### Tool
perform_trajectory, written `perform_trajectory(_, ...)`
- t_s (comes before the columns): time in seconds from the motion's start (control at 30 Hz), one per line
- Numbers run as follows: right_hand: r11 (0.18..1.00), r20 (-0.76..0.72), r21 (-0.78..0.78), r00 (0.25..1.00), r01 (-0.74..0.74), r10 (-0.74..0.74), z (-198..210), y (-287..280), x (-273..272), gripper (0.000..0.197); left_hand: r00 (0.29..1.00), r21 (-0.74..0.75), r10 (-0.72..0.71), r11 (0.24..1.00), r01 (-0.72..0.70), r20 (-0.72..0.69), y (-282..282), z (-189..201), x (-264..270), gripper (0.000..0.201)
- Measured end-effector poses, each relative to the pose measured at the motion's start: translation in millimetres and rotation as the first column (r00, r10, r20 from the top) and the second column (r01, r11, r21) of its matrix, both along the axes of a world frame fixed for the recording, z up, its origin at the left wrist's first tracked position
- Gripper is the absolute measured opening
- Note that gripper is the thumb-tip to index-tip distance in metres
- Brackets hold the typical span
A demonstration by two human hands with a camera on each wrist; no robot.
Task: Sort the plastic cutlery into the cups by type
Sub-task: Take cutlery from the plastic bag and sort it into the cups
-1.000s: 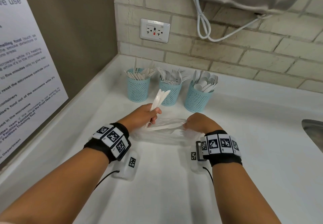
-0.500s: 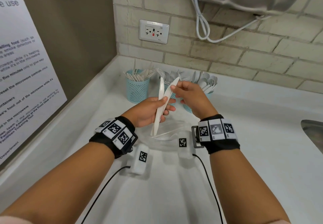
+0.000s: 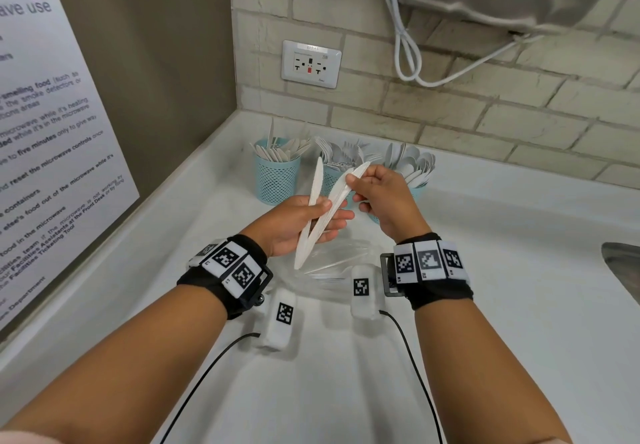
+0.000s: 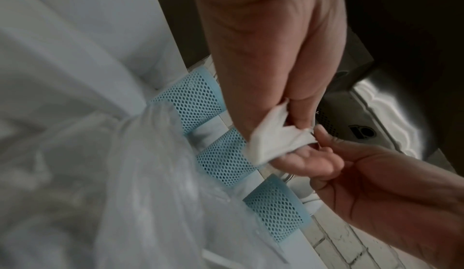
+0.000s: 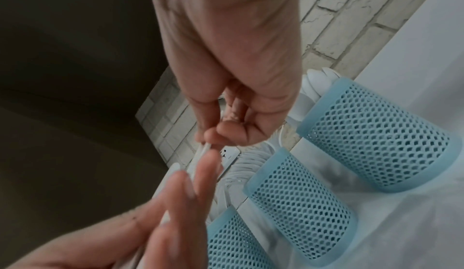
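My left hand (image 3: 325,213) grips a small fan of white plastic knives (image 3: 317,201) by their lower halves, above the counter. My right hand (image 3: 358,182) pinches the upper end of one knife (image 3: 353,175) in that fan; the right wrist view shows the same pinch (image 5: 207,146). Three blue mesh cups stand behind at the wall: the left cup (image 3: 277,177) holds knives, the middle cup (image 3: 330,180) forks, the right cup (image 3: 415,189) spoons. A clear plastic bag (image 3: 332,267) with more cutlery lies on the counter under my hands.
A white counter (image 3: 502,305) runs to a brick wall with an outlet (image 3: 311,64) and a hanging white cable (image 3: 408,63). A sink edge (image 3: 623,263) shows at the right. A poster (image 3: 52,149) covers the left wall.
My right hand has left the bag and come up to the knives, and now pinches one. My left hand has lifted the knives higher and they have fanned apart.
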State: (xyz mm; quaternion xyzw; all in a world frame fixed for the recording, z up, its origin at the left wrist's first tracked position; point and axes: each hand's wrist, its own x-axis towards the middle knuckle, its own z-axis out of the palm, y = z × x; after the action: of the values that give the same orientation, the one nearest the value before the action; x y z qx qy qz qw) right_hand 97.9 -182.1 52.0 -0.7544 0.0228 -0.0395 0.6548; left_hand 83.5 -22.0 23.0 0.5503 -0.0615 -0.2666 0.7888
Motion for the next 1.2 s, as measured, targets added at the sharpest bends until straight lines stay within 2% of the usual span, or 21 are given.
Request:
perform_trajectory(0.07, 1.0, 0.006, 0.017, 1.0, 0.006, -0.006, 0, 0, 0, 0.013, 0.999, 0.027, 0.041, 0.999, -0.041, 0.012, -1, 0, 0, 0.026)
perform_trajectory(0.2, 0.999, 0.003, 0.014, 0.999, -0.036, 0.036, 0, 2, 0, 0.029, 0.995, 0.085, 0.095, 0.992, -0.097, 0.021, -5, -2, 1, 0.031)
perform_trajectory(0.3, 0.998, -0.016, 0.031, 0.999, -0.048, 0.049, 1, 6, 1, 0.018, 0.995, 0.095, 0.1, 0.99, -0.102, 0.029, -5, -3, 0, 0.032)
perform_trajectory(0.4, 0.994, -0.015, 0.047, 0.995, -0.096, 0.097, 2, 9, 1, 0.014, 0.996, 0.115, 0.065, 0.991, -0.071, 0.053, -6, -1, -2, 0.032)
perform_trajectory(0.5, 0.993, -0.005, -0.001, 0.993, -0.12, 0.12, 1, 7, 1, 0.022, 0.999, 0.141, 0.002, 0.99, -0.009, 0.052, -7, 2, -4, 0.034)
perform_trajectory(0.63, 0.982, -0.002, 0.008, 0.982, -0.191, 0.191, 4, 7, 4, 0.025, 0.995, 0.193, -0.101, 0.977, 0.095, 0.022, -5, 6, -6, 0.043)
perform_trajectory(0.77, 0.959, -0.015, -0.044, 0.96, -0.281, 0.28, 9, 9, 5, 0.031, 0.992, 0.241, -0.123, 0.964, 0.112, 0.032, -8, 7, -5, 0.045)
perform_trajectory(0.87, 0.963, 0.001, -0.127, 0.971, -0.238, 0.24, 8, 12, 8, 0.032, 0.998, 0.218, -0.057, 0.975, 0.051, 0.023, -9, 5, -2, 0.047)
perform_trajectory(0.97, 0.988, 0.072, -0.145, 0.996, -0.045, 0.056, 10, 6, 19, 0.024, 1.0, 0.168, -0.008, 0.986, 0.008, 0.0, -2, -1, 4, 0.053)
perform_trajectory(1.03, 0.992, 0.095, -0.128, 0.995, 0.014, -0.002, 17, 3, 27, 0.022, 0.998, 0.213, 0.067, 0.975, -0.066, 0.0, 3, -4, 7, 0.056)
perform_trajectory(1.13, 0.979, 0.06, -0.185, 0.993, -0.088, 0.101, 32, 13, 35, 0.018, 0.972, 0.296, 0.232, 0.926, -0.234, 0.043, 6, -3, 10, 0.056)
perform_trajectory(1.2, 0.968, 0.091, -0.221, 0.986, -0.116, 0.139, 50, 22, 40, 0.013, 0.942, 0.234, 0.334, 0.915, -0.329, 0.018, 7, -2, 14, 0.057)
